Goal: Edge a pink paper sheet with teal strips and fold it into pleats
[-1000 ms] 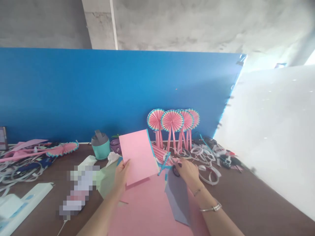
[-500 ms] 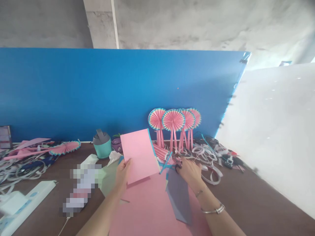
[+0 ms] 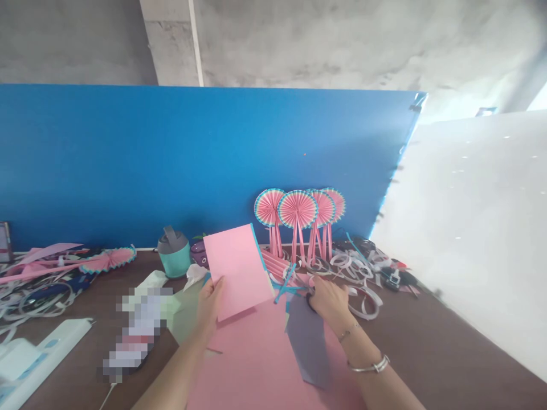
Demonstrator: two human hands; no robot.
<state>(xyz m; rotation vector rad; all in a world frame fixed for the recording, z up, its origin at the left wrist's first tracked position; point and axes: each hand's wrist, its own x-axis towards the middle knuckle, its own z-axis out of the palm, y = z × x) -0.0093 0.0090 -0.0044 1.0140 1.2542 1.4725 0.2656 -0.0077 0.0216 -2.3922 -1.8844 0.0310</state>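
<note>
Your left hand (image 3: 212,302) grips the pink sheet (image 3: 237,273) by its lower left part, thumb across the front; the sheet is raised and tilted, with a blue strip along its right edge. Your right hand (image 3: 329,299) has its fingers curled on the dark handles of the scissors (image 3: 310,302), just to the right of the crossed blue paper strips (image 3: 284,285); the blades are too blurred to tell whether they are apart. A bangle (image 3: 371,365) circles your right wrist.

Below your hands, a large pink sheet (image 3: 252,364) lies on the table (image 3: 448,353), with a grey-purple sheet (image 3: 306,341) over its right side. Green paper (image 3: 184,313) shows beside your left hand. Beyond, pleated pink rosettes (image 3: 298,209) with hanging tails stand against the blue partition (image 3: 171,154). Curled white strips (image 3: 350,269) are heaped to the right of them. To your left are a teal cup (image 3: 175,261) with a grey lid, a crumpled tissue (image 3: 195,274) and a white power strip (image 3: 60,347).
</note>
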